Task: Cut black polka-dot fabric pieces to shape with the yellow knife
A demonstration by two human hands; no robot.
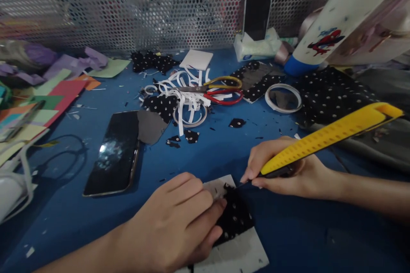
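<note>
My left hand (179, 222) has its fingers curled together and presses on a black fabric piece with white dots (235, 217). That fabric lies across a white card (237, 251) at the bottom of the view; my fingers hide part of both. In my right hand (288, 170) is a yellow utility knife (320, 140), held slanting like a pen with its back end raised to the right. Its thin blade points left toward the fabric's upper edge; whether the tip touches is hard to tell.
A smartphone (113, 153) lies left. Behind are scissors (224, 89) on white paper strips, a tape roll (283, 98) and dotted fabric scraps (153, 62). Coloured papers (68, 94) lie far left. A bottle (339, 21) and propped phone (259, 6) stand before a perforated metal panel (179, 4).
</note>
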